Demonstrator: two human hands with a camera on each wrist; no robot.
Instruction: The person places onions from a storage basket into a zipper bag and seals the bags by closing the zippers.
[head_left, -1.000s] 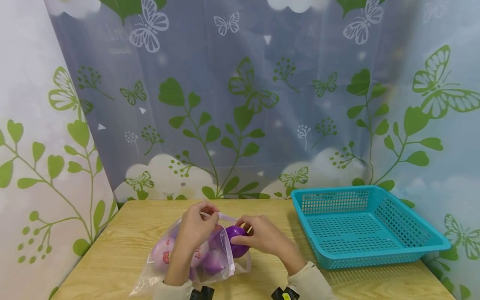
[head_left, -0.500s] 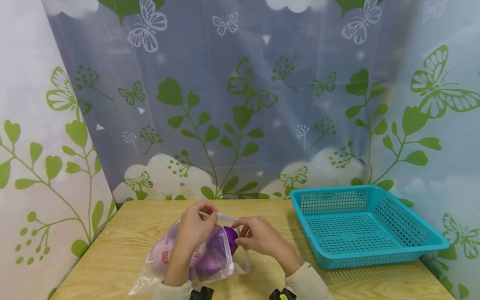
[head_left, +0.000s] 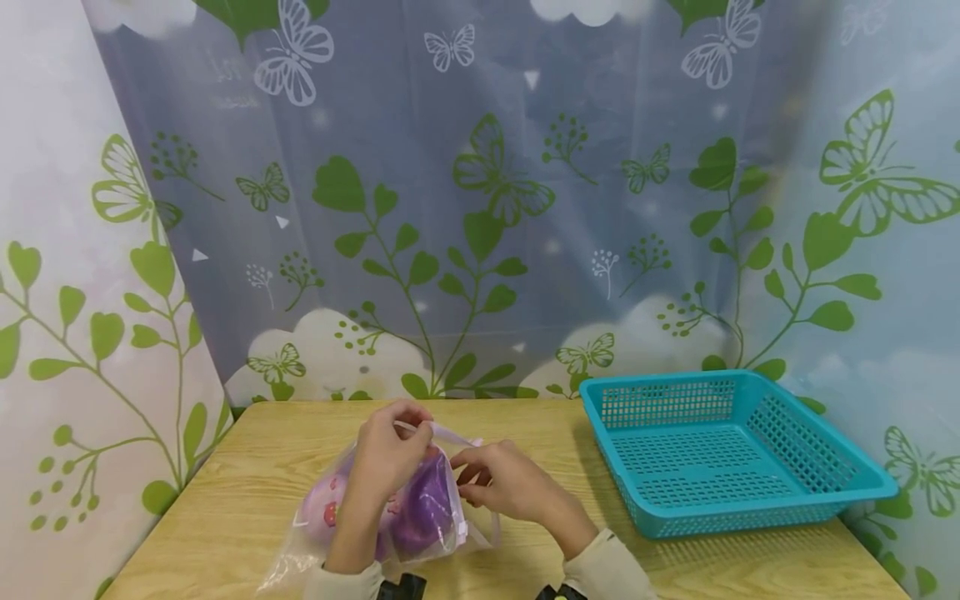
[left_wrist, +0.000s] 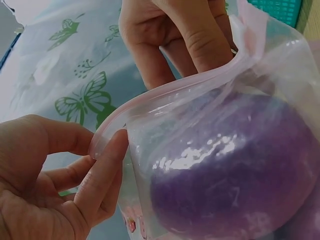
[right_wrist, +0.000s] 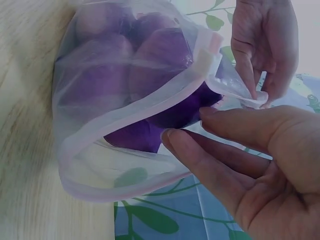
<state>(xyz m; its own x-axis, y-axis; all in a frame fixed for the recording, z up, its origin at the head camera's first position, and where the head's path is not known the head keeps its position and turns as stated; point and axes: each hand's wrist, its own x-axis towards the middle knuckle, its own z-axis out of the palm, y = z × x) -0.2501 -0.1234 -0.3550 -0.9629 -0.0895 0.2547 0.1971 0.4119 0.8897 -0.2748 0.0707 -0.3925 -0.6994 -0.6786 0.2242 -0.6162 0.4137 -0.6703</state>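
A clear zip bag with a pale pink rim and a small red print lies at the table's front, holding several round purple things. My left hand pinches the bag's rim between thumb and fingers. At the bag's mouth, my right hand has its fingertips just inside the opening. In the right wrist view, its thumb and fingers are loosely bent and apart, right at a shiny dark purple round thing. Through the plastic in the left wrist view, a big purple round thing fills the bag near the rim.
A turquoise plastic basket with perforated walls stands on the right of the wooden table. Behind the table hangs a curtain printed with butterflies and leaves. The bag's slider sits on the rim.
The shiny purple round thing has gone from the bag's mouth into the bag, moving left. My right hand followed it left and its grip loosened. The left hand stays on the rim.
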